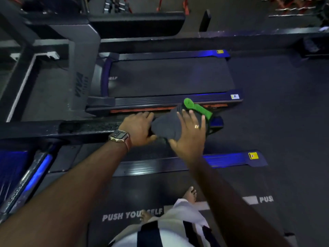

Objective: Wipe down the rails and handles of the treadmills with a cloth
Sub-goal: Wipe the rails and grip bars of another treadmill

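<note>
A dark grey cloth with a bright green edge (169,125) lies draped over the end of the black treadmill side rail (89,128) that runs across the middle of the view. My right hand (189,134) presses flat on the cloth with fingers spread, a ring on one finger. My left hand (138,129), with a wristwatch, grips the rail and the cloth's left end. I stand barefoot on the near treadmill belt (135,193), printed "PUSH YOURSELF".
A second treadmill (169,77) with blue-lit side strips lies beyond the rail. Its grey console frame (53,68) rises at the left. A blue-lit upright (35,175) stands at the near left. Dumbbell racks and red equipment (117,4) line the far wall. Dark floor (284,122) spreads to the right.
</note>
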`<state>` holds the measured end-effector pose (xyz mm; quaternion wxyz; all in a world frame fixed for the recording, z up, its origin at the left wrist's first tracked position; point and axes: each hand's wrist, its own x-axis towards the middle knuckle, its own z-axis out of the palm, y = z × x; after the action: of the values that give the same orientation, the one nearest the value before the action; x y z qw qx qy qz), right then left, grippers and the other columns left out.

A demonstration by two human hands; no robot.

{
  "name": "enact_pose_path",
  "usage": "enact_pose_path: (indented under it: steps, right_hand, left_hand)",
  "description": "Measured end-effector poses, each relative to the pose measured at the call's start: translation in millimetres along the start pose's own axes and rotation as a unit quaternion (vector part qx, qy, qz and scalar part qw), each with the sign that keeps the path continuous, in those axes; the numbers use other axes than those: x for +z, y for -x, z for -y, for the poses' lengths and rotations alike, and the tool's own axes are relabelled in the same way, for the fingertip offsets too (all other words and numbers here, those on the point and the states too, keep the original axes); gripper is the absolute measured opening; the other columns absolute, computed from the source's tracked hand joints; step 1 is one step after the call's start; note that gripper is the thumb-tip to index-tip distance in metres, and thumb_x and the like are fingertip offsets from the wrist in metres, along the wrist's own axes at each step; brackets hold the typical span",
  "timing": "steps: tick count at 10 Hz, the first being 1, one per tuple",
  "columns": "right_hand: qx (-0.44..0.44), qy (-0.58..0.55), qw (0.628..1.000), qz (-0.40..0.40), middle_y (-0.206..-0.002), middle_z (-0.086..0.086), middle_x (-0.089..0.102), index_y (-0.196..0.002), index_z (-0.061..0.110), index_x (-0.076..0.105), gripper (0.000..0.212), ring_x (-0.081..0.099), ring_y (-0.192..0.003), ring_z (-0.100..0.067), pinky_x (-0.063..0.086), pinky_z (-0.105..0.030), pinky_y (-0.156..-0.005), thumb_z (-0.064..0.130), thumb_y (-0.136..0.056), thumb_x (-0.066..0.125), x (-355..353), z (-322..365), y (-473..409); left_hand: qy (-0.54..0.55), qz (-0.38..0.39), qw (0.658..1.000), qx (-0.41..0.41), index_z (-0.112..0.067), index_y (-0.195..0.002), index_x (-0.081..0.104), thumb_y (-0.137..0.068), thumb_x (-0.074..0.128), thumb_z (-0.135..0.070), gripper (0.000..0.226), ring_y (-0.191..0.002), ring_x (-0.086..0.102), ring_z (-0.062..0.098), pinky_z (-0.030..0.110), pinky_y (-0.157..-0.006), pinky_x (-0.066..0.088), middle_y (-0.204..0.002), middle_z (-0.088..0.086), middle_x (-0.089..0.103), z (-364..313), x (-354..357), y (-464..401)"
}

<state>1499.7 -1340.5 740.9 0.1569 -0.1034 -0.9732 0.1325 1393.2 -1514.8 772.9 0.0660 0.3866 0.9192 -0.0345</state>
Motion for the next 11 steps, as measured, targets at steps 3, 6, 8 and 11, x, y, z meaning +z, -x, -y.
enact_pose_path:
  steps: [3,6,8,11]
  right_hand:
    - [-0.027,-0.084,0.895,0.437,-0.122,-0.004,0.067,-0.125,0.018,0.066,0.055,0.062,-0.114,-0.023,0.043,-0.030,-0.085,0.057,-0.086,0.066,-45.8,-15.4,-109.8]
    - [0.013,-0.242,0.723,0.647,-0.123,-0.010,0.065,-0.121,0.016,0.063,0.035,0.060,-0.116,-0.028,0.045,-0.021,-0.092,0.041,-0.102,0.048,6.3,-12.0,-148.8]
    - [-0.022,-0.231,0.700,0.676,-0.084,0.011,0.058,-0.084,0.024,0.055,0.026,0.055,-0.076,-0.003,0.044,-0.017,-0.071,0.020,-0.106,0.041,-2.0,-40.0,-168.6]
    - [-0.058,-0.320,0.640,0.696,-0.080,0.019,0.070,-0.103,0.024,0.060,0.006,0.064,-0.073,0.008,0.048,-0.017,-0.075,0.022,-0.100,0.055,-6.5,-22.9,-155.9]
  left_hand:
    - [-0.042,0.003,0.999,-0.021,-0.014,-0.116,0.046,-0.079,0.047,-0.080,0.076,-0.105,0.061,0.027,0.040,-0.082,0.050,-0.117,0.008,0.061,7.6,-0.9,3.2]
    - [0.066,-0.043,0.992,-0.103,-0.021,-0.106,0.059,-0.087,0.020,-0.067,0.064,-0.093,0.064,0.033,0.037,-0.068,0.045,-0.104,0.008,0.068,5.6,-9.0,5.1]
    - [0.052,-0.014,0.955,-0.293,-0.014,-0.099,0.067,-0.094,0.037,-0.046,0.044,-0.093,0.063,0.039,0.034,-0.067,0.040,-0.101,0.017,0.068,-6.6,-17.0,-8.3]
    - [0.024,-0.024,0.939,-0.344,-0.010,-0.072,0.066,-0.082,0.026,-0.042,0.052,-0.075,0.064,0.035,0.038,-0.075,0.042,-0.076,0.017,0.066,-11.5,-13.0,-12.2]
